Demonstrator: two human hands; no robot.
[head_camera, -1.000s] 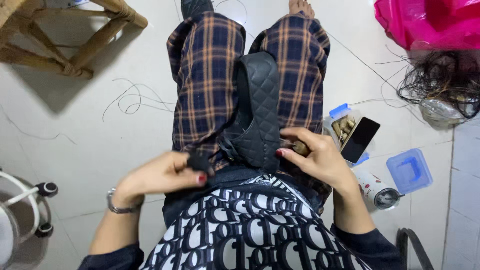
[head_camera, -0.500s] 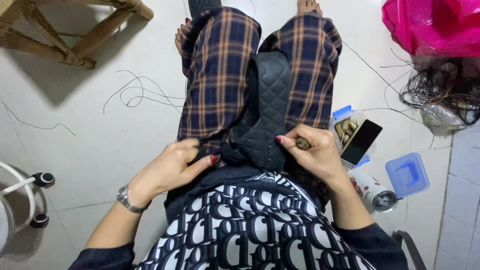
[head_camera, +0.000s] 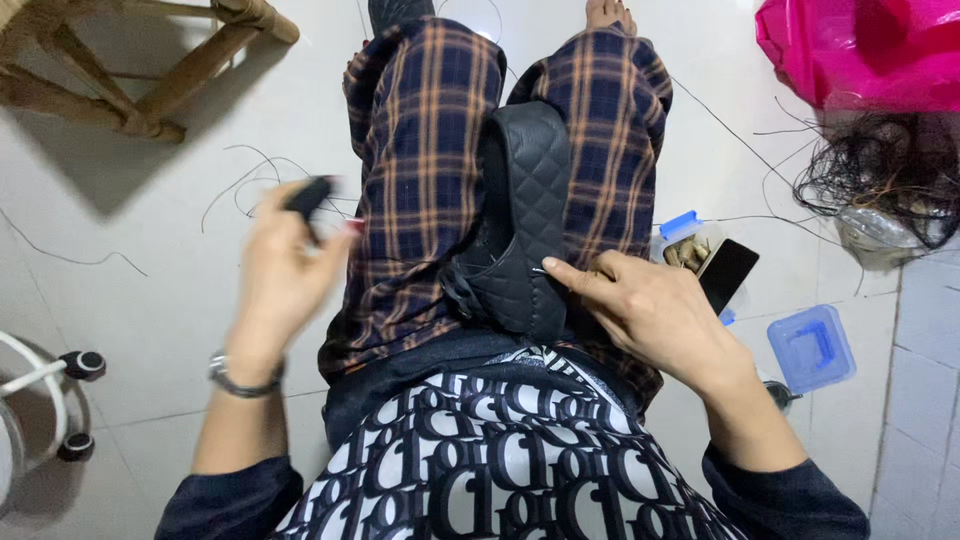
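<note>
A black quilted leather piece (head_camera: 527, 215) lies along my lap, between my legs in plaid trousers (head_camera: 425, 170). My right hand (head_camera: 650, 310) rests on its lower right edge, with the index finger pointing at the seam and fingers pinched there; what they pinch is too small to tell. My left hand (head_camera: 285, 265) is raised to the left of my knee, blurred by motion, and holds a small black object (head_camera: 308, 195) at its fingertips. A watch sits on that wrist.
A wooden stool (head_camera: 130, 70) stands at the top left. A pink bag (head_camera: 860, 50) and a tangle of black thread (head_camera: 880, 175) lie at the top right. A small open box with a phone (head_camera: 725, 275) and a blue lid (head_camera: 815, 345) sit beside my right leg. A wheeled white frame (head_camera: 40, 400) is at the left.
My left hand has left the leather piece and swung up and to the left with a small black object. My right hand has stayed at the piece's edge.
</note>
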